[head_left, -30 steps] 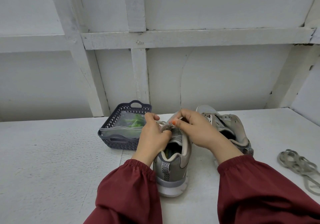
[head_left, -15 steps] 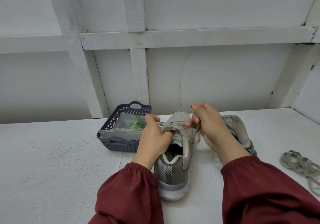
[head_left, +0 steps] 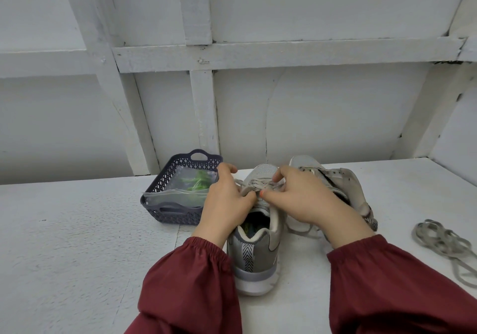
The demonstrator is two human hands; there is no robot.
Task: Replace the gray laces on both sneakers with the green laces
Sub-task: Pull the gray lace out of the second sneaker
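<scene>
Head view: both hands meet over the near sneaker (head_left: 255,253), which stands on the counter (head_left: 64,243) with its heel toward the person. The right hand (head_left: 302,199) pinches the gray lace (head_left: 254,185) between thumb and forefinger over the top eyelets. Half a second ago it was raised and drawn off to the right with a strand; now it has dropped back, its thumb tip just beside the left hand (head_left: 227,204). The left hand has barely shifted: its fingers are curled at the shoe's tongue and appear to grip the same lace, though its own knuckles hide the contact.

The second sneaker (head_left: 340,181) lies tilted just beyond the right hand, and its toe, covered a moment ago, shows again. Beyond the left hand sits the dark basket (head_left: 167,209), holding the green laces (head_left: 197,182) in a clear bag, unmoved. A loose gray lace (head_left: 444,243) lies coiled well to the right of the right hand, as before.
</scene>
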